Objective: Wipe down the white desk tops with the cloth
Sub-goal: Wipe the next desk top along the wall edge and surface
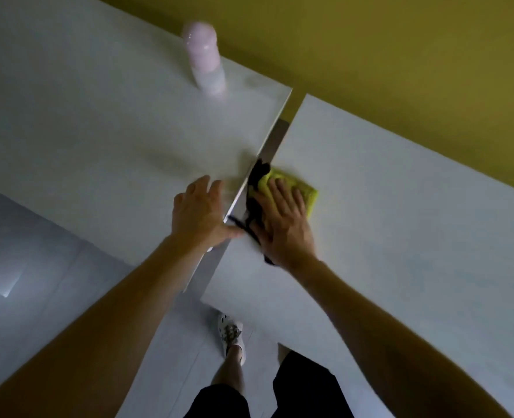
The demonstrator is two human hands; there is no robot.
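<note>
Two white desk tops meet at a narrow gap: the left desk (99,140) and the right desk (400,236). A yellow-green cloth (305,188) with a black part (257,179) lies on the right desk's left edge, beside the gap. My right hand (283,218) presses flat on the cloth with straight, spread fingers. My left hand (198,212) rests flat on the left desk's right edge, thumb reaching toward the gap near the cloth's black strands.
A pale pink bottle (206,60) stands upright near the back edge of the left desk. An olive-yellow wall (400,55) runs behind both desks. Grey floor (38,267) shows at the left, and my legs and a white shoe (231,333) show below the gap.
</note>
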